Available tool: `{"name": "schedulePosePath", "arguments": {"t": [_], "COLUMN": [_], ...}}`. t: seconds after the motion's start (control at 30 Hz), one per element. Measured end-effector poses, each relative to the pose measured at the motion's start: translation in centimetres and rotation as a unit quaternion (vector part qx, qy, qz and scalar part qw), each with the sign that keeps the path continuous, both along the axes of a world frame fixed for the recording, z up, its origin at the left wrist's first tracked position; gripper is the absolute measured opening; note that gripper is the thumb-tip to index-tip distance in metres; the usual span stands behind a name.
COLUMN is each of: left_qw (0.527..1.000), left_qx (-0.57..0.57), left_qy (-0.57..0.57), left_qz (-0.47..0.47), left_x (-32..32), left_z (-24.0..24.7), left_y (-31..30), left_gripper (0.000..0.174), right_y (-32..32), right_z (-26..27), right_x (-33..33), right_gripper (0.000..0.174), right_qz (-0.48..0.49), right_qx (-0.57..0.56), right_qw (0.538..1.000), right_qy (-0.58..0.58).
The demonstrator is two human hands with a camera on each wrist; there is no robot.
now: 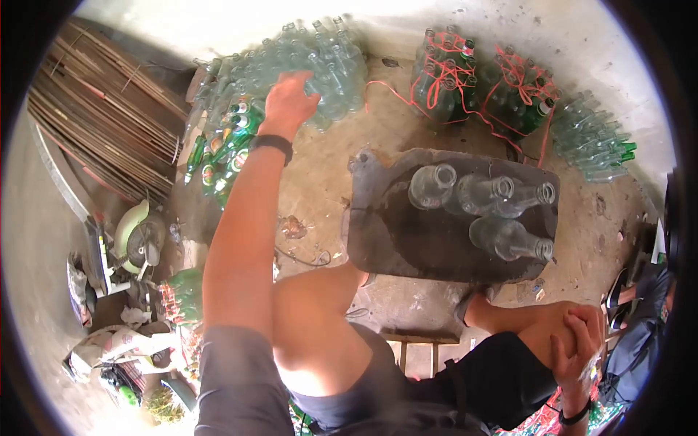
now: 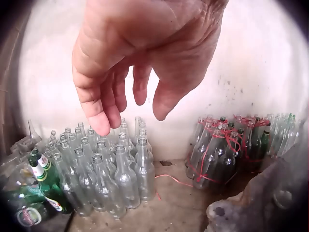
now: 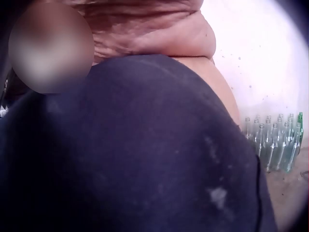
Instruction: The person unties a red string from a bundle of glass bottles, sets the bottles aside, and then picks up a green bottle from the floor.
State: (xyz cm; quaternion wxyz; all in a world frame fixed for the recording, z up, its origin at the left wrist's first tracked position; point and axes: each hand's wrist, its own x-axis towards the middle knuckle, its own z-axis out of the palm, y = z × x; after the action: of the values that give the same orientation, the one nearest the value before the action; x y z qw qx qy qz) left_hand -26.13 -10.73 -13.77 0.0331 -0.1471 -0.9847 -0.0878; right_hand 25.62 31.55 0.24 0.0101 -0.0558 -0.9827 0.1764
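Observation:
My left hand [image 1: 291,102] reaches out over a crowd of clear glass bottles [image 1: 338,80] standing by the wall. In the left wrist view the hand [image 2: 145,43] hangs above the bottle necks, fingers loosely bent downward and thumb apart, with nothing between them. Green labelled bottles [image 2: 50,181] lean at the left side of the crowd. Several clear bottles [image 1: 502,236] lie or stand on a dark, wet board [image 1: 407,243] before my knees. My right hand [image 1: 578,341] rests on my right knee, holding nothing; the right wrist view shows mostly dark shorts [image 3: 130,145].
Two bottle bundles tied with red string [image 1: 443,94] stand by the back wall, loose string trailing over the floor. More clear bottles [image 1: 592,138] stand farther right. Long thin rods [image 1: 109,94] lie at the left, above a wheeled frame [image 1: 138,240]. Dark cloth [image 1: 636,349] shows at the right edge.

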Motion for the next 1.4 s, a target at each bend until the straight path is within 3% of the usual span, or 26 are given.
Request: {"name": "schedulePosePath", "arguments": {"t": [0.5,0.97,1.4], "left_qw": [0.996,0.987,0.972], "left_qx": [-0.067,-0.065,-0.040], "left_qy": [0.019,0.150,0.217], "left_qz": [0.063,-0.001,-0.078], "left_x": [-7.8,-9.9,-9.8], "left_z": [-9.1,-13.3,-15.3], "left_y": [3.6,4.0,3.5], "left_gripper": [0.073,0.050,0.045], "right_y": [1.1,2.1,0.8], "right_z": [-0.6,-1.1,-0.3], "right_x": [-0.2,0.2,-2.7], "right_gripper": [0.036,0.037,0.027], "right_qz": [-0.014,0.016,0.032], "right_qx": [0.025,0.061,0.097], "right_qw": [0.998,0.996,0.993], "right_qy": [-0.048,-0.066,-0.052]}}
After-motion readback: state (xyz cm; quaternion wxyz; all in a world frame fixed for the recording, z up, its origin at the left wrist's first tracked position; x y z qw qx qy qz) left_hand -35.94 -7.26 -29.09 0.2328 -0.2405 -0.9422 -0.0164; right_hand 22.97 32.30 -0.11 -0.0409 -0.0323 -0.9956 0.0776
